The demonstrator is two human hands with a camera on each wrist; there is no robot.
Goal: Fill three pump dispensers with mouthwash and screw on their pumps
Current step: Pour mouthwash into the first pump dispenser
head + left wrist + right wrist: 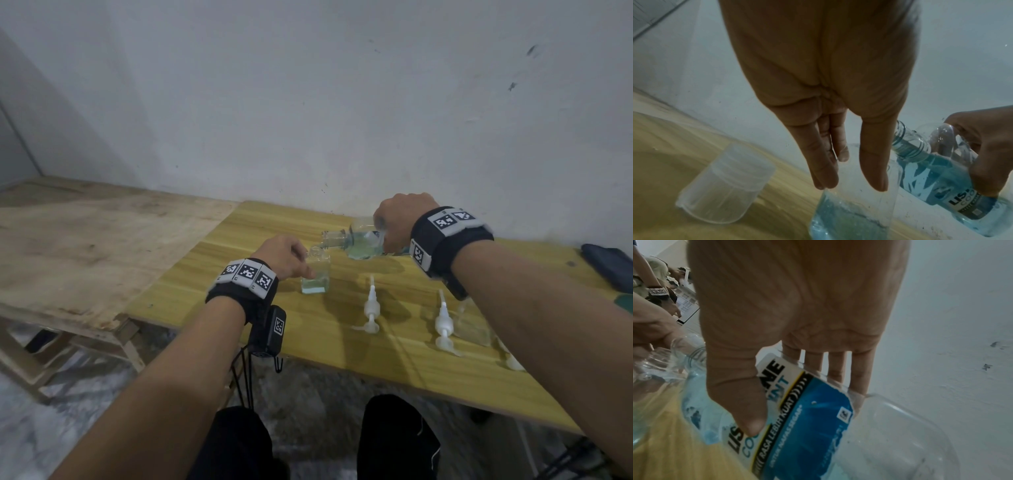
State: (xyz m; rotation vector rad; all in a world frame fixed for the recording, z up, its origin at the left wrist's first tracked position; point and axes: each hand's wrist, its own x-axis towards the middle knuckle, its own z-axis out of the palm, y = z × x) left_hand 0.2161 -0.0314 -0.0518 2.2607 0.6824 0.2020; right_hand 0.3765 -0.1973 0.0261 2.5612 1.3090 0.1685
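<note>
My left hand (291, 255) pinches a clear square dispenser (317, 274) between thumb and fingers (826, 175), holding it upright on the yellow table (394, 359). A shallow layer of blue mouthwash lies in its bottom (849, 219). My right hand (394, 226) grips the labelled mouthwash bottle (813, 443), tilted down to the left, with its open neck (332, 238) just above the dispenser's mouth. Two white pumps (371, 308) (443, 325) lie on the table, and a third pump (513, 361) peeks out beside my right forearm. Another empty dispenser (474, 325) stands partly behind that arm.
A translucent cap (725, 183) stands on the table left of the dispenser. A dark flat object (609, 267) lies at the table's right end. A bare plywood bench (102, 233) adjoins on the left. The white wall (342, 120) runs close behind.
</note>
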